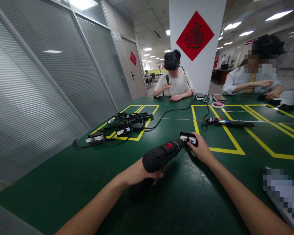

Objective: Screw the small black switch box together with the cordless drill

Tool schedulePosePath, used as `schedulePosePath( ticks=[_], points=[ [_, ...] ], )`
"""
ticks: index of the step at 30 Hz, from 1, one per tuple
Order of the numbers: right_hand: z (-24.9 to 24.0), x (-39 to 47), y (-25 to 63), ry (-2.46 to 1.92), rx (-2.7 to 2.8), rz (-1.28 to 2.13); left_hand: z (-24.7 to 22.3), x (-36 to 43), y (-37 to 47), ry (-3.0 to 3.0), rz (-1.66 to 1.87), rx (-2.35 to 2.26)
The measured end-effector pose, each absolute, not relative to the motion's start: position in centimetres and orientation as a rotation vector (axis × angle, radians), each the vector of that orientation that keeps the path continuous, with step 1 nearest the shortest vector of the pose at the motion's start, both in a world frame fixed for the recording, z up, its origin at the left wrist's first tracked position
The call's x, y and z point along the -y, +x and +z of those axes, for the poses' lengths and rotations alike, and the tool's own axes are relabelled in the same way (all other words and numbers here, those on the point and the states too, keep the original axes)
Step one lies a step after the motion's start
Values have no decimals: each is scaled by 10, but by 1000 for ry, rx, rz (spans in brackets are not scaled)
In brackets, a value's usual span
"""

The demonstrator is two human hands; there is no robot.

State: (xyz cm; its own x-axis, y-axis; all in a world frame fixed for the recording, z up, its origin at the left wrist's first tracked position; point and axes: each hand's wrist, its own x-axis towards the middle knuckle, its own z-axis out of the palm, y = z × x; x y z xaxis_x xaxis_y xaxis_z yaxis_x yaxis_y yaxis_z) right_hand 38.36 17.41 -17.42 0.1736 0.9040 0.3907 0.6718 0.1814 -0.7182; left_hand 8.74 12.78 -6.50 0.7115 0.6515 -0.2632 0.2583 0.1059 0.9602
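Note:
My left hand (147, 173) is wrapped round the grip of a black power drill (161, 155) with a red switch on top. The drill points forward and right, its front end at a small black box (188, 134) with white parts inside. My right hand (199, 147) holds that box by its right side, with the thumb in front and fingers behind. Whether the drill's tip touches the white parts cannot be made out. Both hands are above the green table (107, 182).
Black cables and adapters (127, 125) lie on the left within yellow tape. Toward the right is a long tool (230, 122) with a cable. Two people (177, 81) sit across the table. A blurred flat object (284, 192) stands at the right edge.

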Motion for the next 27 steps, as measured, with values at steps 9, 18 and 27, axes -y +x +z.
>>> schedulePosePath(
  ticks=[9,18,27],
  points=[
    [-177,-175,384,-1547,1565,313,-69,-129,87,1471,351,-753],
    [-179,-177,385,-1549,1564,305,-66,-129,89,1497,343,-735],
    [-177,-176,384,-1559,1571,313,-66,-128,88,1475,328,-770]
  ],
)
